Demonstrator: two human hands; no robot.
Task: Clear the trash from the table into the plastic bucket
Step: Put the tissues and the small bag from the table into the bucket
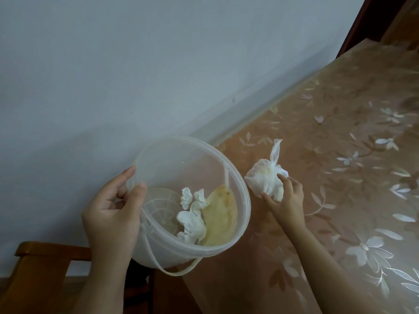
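Note:
A translucent white plastic bucket (243, 207) hangs tilted at the table's left edge, my left hand (113, 209) gripping its near rim, thumb inside. Inside it lie crumpled white tissues (192, 214) and a yellowish stained paper piece (221, 219). Its thin handle droops below. Just right of the bucket, a small knotted white plastic bag of trash (264, 177) rests on the table. My right hand (286, 198) has its fingers closed around the bag's lower right side.
The table (340, 155) wears a brown glossy cloth with a white flower pattern and runs along a pale grey wall. A wooden chair (40, 268) stands below the bucket at lower left. A dark door frame (362, 23) rises at upper right.

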